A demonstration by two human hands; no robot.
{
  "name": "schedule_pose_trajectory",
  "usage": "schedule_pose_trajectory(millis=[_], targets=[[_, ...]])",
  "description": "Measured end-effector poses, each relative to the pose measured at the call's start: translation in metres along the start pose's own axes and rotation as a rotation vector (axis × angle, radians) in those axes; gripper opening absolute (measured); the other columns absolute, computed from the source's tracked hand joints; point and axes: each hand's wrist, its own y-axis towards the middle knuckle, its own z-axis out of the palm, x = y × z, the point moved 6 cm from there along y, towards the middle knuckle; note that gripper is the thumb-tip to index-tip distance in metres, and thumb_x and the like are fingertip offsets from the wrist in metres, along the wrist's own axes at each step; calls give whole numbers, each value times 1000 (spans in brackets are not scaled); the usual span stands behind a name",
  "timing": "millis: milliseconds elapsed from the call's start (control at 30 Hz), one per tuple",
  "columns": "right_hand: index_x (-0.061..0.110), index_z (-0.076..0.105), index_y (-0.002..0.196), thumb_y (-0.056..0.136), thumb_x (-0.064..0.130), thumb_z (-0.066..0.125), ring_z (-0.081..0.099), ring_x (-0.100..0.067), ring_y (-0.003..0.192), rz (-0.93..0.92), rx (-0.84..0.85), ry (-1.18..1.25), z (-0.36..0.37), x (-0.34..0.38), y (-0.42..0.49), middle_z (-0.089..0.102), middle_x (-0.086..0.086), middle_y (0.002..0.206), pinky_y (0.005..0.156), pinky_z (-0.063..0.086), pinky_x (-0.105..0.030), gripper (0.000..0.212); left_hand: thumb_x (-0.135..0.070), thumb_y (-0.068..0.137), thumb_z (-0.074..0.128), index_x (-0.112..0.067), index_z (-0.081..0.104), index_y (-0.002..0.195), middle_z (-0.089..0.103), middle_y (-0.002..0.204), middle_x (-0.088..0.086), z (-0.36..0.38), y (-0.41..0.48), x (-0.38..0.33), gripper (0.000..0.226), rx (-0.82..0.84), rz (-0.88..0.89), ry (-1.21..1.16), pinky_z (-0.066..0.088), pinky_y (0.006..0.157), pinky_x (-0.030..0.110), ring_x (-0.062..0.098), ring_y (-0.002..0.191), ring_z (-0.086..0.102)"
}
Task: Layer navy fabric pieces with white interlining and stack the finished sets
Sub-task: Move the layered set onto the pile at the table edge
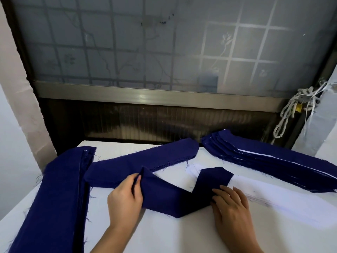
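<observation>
Left hand pinches the raised left end of the navy strip between thumb and fingers; right hand presses straight fingers flat on its kinked middle. Strip long axis runs left to right between the hands, with the far end overlapping the white interlining, nearest the right hand.

The folded navy cloth strip is solid deep blue, unpatterned, like the long navy cloth piece behind and the navy cloth pile at left. The flat white interlining strip lies on a white table. The stack of navy layers shows thin white edges. The frosted window pane is grey, with a pale grid and leafy vines.
</observation>
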Motion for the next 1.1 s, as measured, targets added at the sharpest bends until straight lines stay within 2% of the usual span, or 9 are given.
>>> schedule_pose_trajectory(millis=[233, 300, 567, 667, 733, 867, 967, 1033, 1100], targets=[[11, 69, 75, 81, 6, 58, 59, -17, 110, -150, -90, -78, -15, 0, -4, 72, 0, 84, 110, 32, -41, 14, -4, 90, 66, -3, 74, 97, 65, 64, -2, -8, 1, 8, 10, -81, -100, -60, 37, 55, 16, 10, 51, 53], [7, 70, 76, 72, -1, 61, 59, -19, 106, -140, -92, -137, -21, -15, -8, 71, -5, 83, 112, 29, -39, 13, -8, 93, 63, -4, 73, 98, 64, 63, -2, -10, 1, 13, 12, -105, -153, -97, 41, 54, 22, 12, 52, 55], [0, 67, 100, 88, 23, 46, 58, -35, 89, 317, -209, -122, -50, -68, -25, 69, -14, 86, 98, 35, -43, 35, -22, 97, 59, -11, 71, 98, 63, 64, -10, -9, -1, 22, 17, -139, -312, -224, 51, 59, 35, 12, 59, 61], [2, 65, 103, 84, 14, 64, 62, -38, 79, 500, -215, -48, -55, -76, -23, 67, -9, 79, 91, 36, -47, 23, -29, 95, 61, -15, 70, 94, 65, 66, -9, -10, -2, 29, 17, -132, -389, -253, 53, 65, 38, 13, 65, 62], [3, 63, 106, 76, 1, 76, 62, -40, 76, 649, -226, 42, -59, -86, -27, 66, -10, 77, 87, 42, -54, 32, -29, 94, 63, -17, 70, 92, 64, 65, -8, -10, -3, 32, 14, -125, -416, -246, 50, 64, 34, 13, 65, 62], [37, 51, 111, 84, 13, 70, 58, -33, 81, 898, -331, 269, -66, -87, -39, 57, 0, 85, 84, 44, -46, 41, -26, 91, 67, -25, 66, 81, 57, 57, -5, -10, -3, 32, 10, -103, -435, -173, 40, 55, 26, 13, 57, 57], [51, 40, 100, 88, 13, 64, 55, -7, 72, 938, -361, 357, -63, -93, -41, 59, 6, 84, 80, 39, -29, 46, -25, 90, 68, -30, 58, 72, 56, 56, -4, -7, -3, 39, 21, -45, -480, -85, 39, 52, 26, 14, 56, 56], [44, 47, 102, 89, 5, 60, 59, -5, 72, 944, -282, 361, -57, -99, -41, 64, 1, 88, 79, 39, -24, 43, -24, 89, 69, -29, 57, 72, 57, 59, -3, -4, -3, 45, 22, 10, -524, -44, 40, 53, 28, 16, 57, 56], [21, 57, 106, 90, 0, 56, 62, -28, 80, 970, -188, 323, -49, -106, -42, 66, -13, 94, 86, 42, -36, 27, -24, 88, 70, -24, 61, 79, 58, 61, -4, -3, -3, 47, 13, 59, -541, 4, 39, 53, 29, 15, 59, 56]])
